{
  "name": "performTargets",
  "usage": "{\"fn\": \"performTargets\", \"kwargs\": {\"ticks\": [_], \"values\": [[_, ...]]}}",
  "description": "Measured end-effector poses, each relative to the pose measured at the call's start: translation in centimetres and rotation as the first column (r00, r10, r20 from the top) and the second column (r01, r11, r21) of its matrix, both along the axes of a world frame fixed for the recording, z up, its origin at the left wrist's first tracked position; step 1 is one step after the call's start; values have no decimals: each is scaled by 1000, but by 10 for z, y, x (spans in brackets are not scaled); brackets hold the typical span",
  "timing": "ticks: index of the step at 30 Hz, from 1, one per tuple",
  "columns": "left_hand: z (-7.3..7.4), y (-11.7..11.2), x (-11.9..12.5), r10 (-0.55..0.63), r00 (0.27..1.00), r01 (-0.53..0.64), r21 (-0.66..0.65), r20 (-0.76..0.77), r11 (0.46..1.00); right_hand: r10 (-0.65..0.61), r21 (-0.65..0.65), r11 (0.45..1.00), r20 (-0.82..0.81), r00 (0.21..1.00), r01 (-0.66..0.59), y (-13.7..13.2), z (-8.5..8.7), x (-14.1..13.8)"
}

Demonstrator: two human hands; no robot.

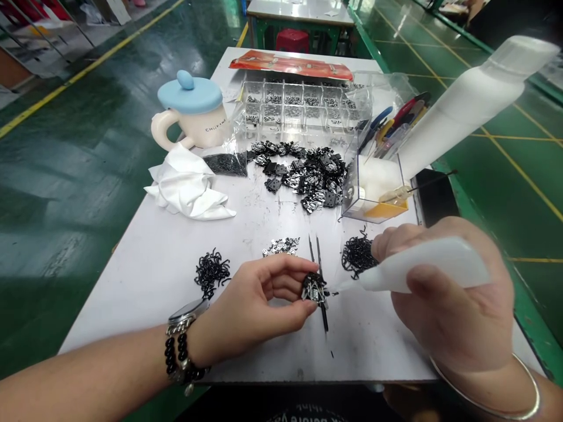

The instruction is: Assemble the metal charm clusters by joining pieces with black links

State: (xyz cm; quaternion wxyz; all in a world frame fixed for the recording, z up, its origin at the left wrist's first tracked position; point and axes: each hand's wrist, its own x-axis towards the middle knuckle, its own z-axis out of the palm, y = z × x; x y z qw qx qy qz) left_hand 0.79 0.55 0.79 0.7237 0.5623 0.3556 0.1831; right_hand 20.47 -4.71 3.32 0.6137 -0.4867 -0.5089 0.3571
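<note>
Head view, working remotely: I see the right hand (461, 316) wrapped round a white squeeze bottle (453, 261), long axis aimed left, nozzle (352, 284) just beside the black-and-silver part (314, 289); can't tell if touching. Left hand (246, 308) pinches that part, left of the nozzle; dark tweezers (324, 319) run past it. Farther: black-piece pile (212, 272) left, second pile (357, 255) right, parts heap (323, 170), compartment tray (292, 118).

Observed small, boxy black-and-silver metallic assembly (314, 289) pinched in left grip (246, 310); translucent white plastic squeeze bottle (396, 271) held near-horizontal in right grip (466, 316), tapering leftward to just beside assembly.
</note>
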Motion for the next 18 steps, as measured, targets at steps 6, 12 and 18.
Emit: {"fn": "performTargets", "kwargs": {"ticks": [6,12,18], "values": [[0,0,-1,-13,1000,13,-16,-2,1000,-2,40,999,18,1000,2,0,-1,-1],[1,1,1,-8,1000,8,-2,-11,1000,17,39,999,8,1000,-18,0,-3,0],[4,1,0,-15,1000,15,-6,-18,1000,26,106,994,6,1000,-27,1,-4,2]]}}
